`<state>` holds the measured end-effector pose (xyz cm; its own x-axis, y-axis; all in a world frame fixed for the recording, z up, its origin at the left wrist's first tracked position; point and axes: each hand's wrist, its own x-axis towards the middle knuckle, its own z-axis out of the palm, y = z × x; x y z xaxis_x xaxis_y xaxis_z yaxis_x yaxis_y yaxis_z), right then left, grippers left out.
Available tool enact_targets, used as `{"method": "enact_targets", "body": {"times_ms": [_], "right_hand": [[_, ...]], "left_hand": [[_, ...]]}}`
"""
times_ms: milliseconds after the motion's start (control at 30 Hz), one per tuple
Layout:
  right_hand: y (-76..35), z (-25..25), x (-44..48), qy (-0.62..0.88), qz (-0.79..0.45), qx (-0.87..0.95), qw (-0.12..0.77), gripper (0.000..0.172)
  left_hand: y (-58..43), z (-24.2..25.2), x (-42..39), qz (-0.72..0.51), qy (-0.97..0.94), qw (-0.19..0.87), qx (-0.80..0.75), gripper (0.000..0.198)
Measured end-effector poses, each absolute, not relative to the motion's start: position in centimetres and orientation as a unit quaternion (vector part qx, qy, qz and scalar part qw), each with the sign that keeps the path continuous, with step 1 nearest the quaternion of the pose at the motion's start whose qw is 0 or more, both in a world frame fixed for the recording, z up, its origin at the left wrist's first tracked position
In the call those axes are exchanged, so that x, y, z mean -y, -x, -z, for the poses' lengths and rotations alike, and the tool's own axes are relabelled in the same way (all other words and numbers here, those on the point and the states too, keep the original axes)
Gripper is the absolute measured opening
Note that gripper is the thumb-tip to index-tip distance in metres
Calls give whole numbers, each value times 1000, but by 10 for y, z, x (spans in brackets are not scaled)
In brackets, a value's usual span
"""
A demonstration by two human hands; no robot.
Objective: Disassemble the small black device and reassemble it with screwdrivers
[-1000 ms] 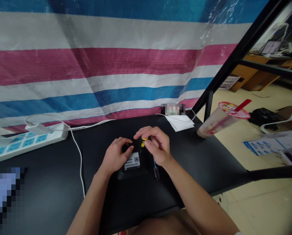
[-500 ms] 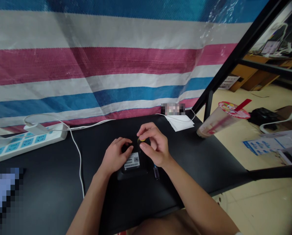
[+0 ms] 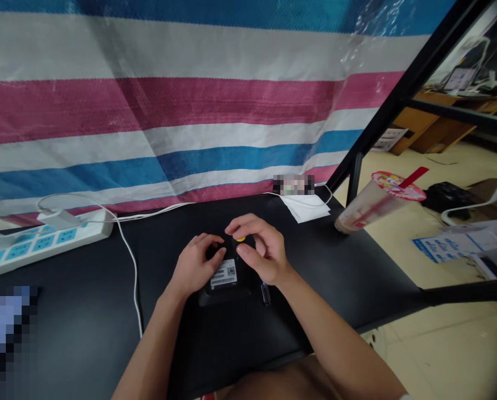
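Left hand on a black device with a barcode label, fingers curled together over its far part; right hand just beyond, thumb and fingers apart around a small yellow piece at the device's far end, contact unclear. Small tube lies just right of the device on the black table. Farther off: power strip at left, white tissue, tilted plastic cup with red straw at right, striped tarp behind.

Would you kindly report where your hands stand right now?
Left hand on black device, QR label up. Right hand over small yellow part. Small clear item beside device.
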<state>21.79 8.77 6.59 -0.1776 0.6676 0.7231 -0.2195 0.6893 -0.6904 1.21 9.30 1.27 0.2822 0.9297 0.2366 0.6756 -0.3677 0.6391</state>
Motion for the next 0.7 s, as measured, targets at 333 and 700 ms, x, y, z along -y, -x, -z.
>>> {"method": "enact_targets", "body": {"times_ms": [333, 700], "right_hand": [[-217, -64, -91, 206, -289, 679, 642, 18], [-219, -65, -88, 183, -347, 675, 625, 9]], "left_hand": [[-13, -12, -94, -303, -771, 220, -515, 21], [-12, -11, -94, -298, -774, 212, -517, 22]]}}
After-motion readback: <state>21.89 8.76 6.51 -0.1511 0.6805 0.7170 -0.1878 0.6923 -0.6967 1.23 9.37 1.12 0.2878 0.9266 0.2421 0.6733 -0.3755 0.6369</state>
